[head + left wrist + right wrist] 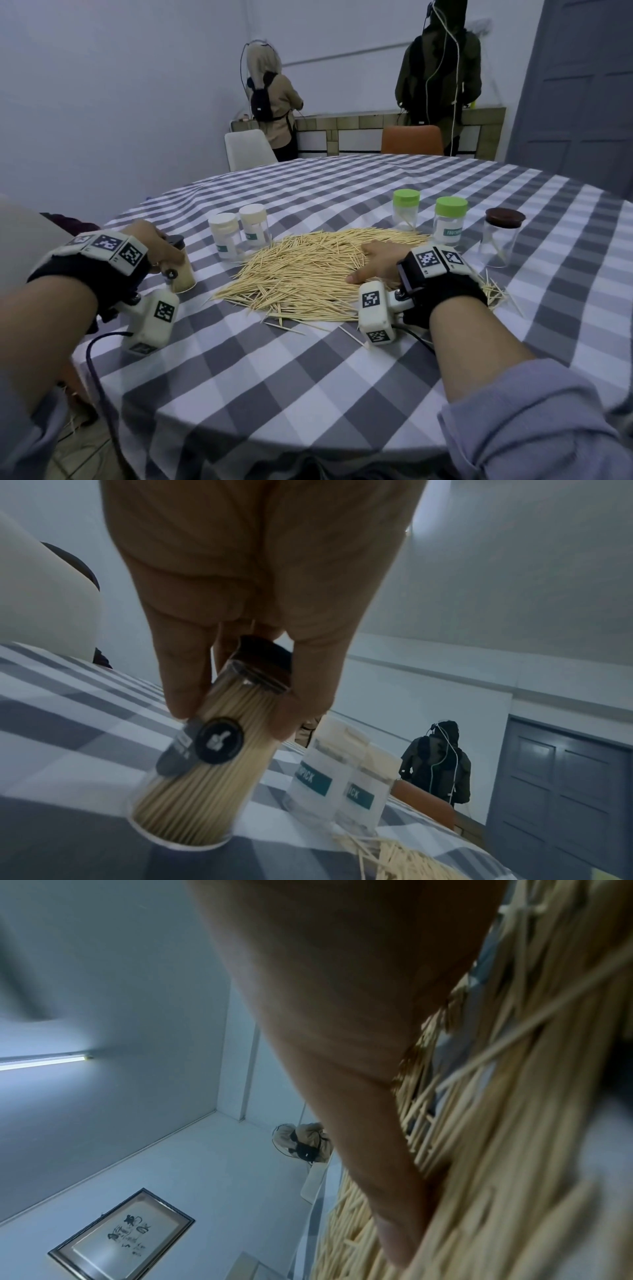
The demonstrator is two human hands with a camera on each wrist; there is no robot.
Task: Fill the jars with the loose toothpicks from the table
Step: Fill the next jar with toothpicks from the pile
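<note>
A broad heap of loose toothpicks [308, 270] lies mid-table on the checked cloth. My left hand [161, 246] grips a clear jar packed full of toothpicks [209, 764] by its dark lid [263, 664]; the jar stands on the cloth at the left, slightly tilted. My right hand [376, 263] lies flat, palm down, on the heap's right side, thumb [387, 1191] stretched over the toothpicks [514, 1123]. Two cream-lidded jars [239, 233] stand behind the heap's left. Two green-lidded jars [428, 216] and a brown-lidded jar [500, 236] stand at the right, nearly empty.
The round table [308, 394] has its near edge just below my forearms. A few stray toothpicks [493, 291] lie beside my right wrist. A white chair [246, 149] and an orange chair [411, 140] stand beyond it. Two people [438, 75] stand at a far counter, backs turned.
</note>
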